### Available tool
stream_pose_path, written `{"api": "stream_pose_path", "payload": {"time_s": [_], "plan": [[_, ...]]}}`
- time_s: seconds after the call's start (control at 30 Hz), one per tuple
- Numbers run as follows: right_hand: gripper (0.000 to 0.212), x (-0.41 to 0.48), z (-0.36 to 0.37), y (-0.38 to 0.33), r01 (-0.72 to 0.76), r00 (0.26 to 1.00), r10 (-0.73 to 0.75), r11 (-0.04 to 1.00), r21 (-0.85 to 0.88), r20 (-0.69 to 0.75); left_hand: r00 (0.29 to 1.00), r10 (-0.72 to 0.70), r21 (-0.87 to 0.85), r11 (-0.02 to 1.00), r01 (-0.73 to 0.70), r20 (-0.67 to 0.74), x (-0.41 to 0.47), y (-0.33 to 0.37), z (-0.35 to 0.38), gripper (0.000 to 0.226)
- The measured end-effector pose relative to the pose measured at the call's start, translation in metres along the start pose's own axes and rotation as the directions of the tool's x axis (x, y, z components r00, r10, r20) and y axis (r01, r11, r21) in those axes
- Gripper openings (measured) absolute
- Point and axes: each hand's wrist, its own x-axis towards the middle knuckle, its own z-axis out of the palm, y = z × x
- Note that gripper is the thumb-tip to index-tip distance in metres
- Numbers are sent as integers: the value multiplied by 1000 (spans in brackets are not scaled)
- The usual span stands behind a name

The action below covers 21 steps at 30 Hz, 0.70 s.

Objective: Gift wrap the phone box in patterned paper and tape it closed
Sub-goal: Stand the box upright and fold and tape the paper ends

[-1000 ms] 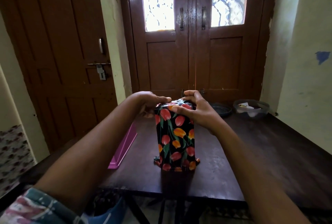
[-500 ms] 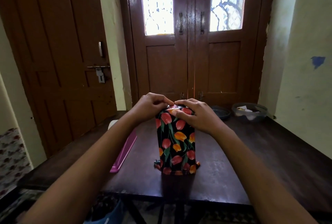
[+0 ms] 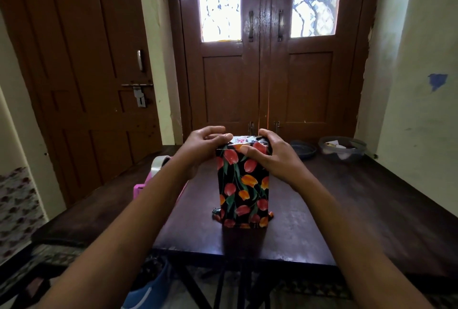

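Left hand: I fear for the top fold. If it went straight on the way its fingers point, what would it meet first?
The left hand points rightward at the wrapped box; its fingertips seem to touch the top fold, so that comes first, then probably the right hand.

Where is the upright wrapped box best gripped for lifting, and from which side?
Likely mid-height, across its flat left and right sides, coming from the front. The wrapped box stands on end; left hand and right hand hold its top folds, and paper flares at the base.
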Motion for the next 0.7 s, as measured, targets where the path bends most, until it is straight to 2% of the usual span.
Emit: {"api": "stream_pose_path", "payload": {"time_s": [0.07, 0.13, 0.23, 0.4, 0.53, 0.6, 0.7], "plan": [[89, -6, -2, 1, -205, 978, 190, 952, 226, 84, 979, -203, 56, 978, 201, 34, -6, 0, -4, 54], [91, -8, -2, 3, -393, 918, 344, 852, 346, 197, 930, -357, 127, 930, 345, 92, -9, -1, -10, 71], [77, -9, 4, 3, -513, 855, 400, 748, 421, 331, 880, -409, 62, 912, 407, 241, -8, -2, -11, 80], [52, -10, -1, -1, -361, 930, 250, 756, 545, 270, 933, -274, 58, 962, 268, 234, -8, 11, -12, 63], [61, -9, -1, 1, -156, 983, 60, 782, 603, 175, 966, -49, -54, 996, 65, 254, -9, 11, -11, 40], [59, -6, 2, 9, -126, 990, 57, 760, 637, 128, 967, 43, -178, 984, 2, 249, -9, -1, -7, 42], [55, -10, 10, 28, -122, 991, 58, 738, 663, 118, 968, 83, -280, 960, -14, 236, -10, -30, 0, 53]]}}
